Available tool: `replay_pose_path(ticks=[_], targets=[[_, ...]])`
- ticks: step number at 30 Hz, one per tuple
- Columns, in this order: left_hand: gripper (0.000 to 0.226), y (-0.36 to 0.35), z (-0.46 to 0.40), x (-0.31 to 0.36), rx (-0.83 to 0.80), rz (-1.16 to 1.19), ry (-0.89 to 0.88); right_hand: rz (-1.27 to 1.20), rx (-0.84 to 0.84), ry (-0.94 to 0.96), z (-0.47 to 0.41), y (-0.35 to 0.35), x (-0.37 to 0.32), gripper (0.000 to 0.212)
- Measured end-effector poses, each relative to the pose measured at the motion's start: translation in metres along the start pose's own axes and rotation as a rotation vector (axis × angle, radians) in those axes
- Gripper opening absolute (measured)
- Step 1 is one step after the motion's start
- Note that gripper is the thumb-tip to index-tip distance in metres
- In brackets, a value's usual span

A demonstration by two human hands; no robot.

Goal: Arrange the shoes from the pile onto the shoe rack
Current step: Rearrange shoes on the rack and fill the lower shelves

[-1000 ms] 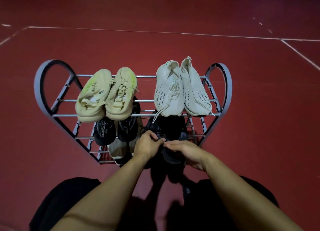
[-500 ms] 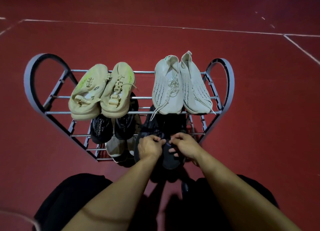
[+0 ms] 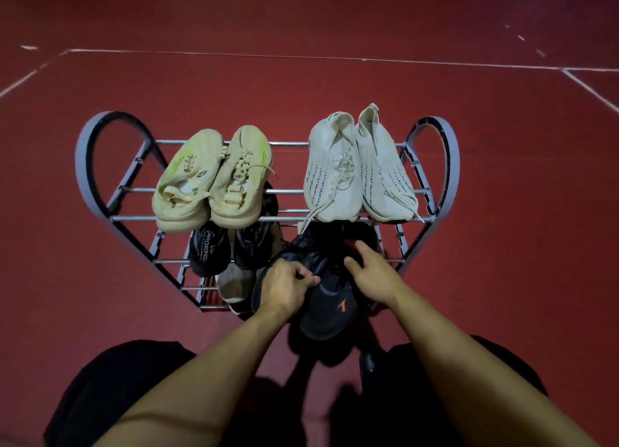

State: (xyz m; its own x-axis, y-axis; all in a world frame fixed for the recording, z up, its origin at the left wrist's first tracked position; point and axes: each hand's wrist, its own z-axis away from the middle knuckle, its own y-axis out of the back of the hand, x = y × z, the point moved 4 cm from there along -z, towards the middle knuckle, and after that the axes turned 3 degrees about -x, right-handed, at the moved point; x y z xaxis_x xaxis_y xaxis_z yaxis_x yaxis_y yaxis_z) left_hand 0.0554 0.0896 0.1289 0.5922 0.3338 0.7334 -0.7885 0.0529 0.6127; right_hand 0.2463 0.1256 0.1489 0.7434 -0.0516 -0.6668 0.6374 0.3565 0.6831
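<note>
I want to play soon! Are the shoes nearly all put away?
Nearly. Done: the yellow pair and white pair sit on the shoe rack's top shelf, with a black pair below. In hand: the left hand grips a dark shoe with an orange mark at the lower shelf; the right hand touches dark shoes beside it. No pile is in view.

Dark shoe (image 3: pixel 330 309) seemingly overhangs grey shoe rack's (image 3: pixel 97 145) lower tier.
</note>
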Motion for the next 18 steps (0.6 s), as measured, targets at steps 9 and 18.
replay_pose_path(ticks=[9, 18], targets=[[0.02, 0.017, 0.012, 0.004, -0.022, -0.184, -0.164, 0.249, -0.036, 0.112, 0.006, -0.005, -0.02, 0.052], [0.018, 0.026, 0.016, 0.002, -0.025, -0.25, -0.283, 0.345, -0.212, 0.112, 0.01, -0.017, -0.028, 0.048]])
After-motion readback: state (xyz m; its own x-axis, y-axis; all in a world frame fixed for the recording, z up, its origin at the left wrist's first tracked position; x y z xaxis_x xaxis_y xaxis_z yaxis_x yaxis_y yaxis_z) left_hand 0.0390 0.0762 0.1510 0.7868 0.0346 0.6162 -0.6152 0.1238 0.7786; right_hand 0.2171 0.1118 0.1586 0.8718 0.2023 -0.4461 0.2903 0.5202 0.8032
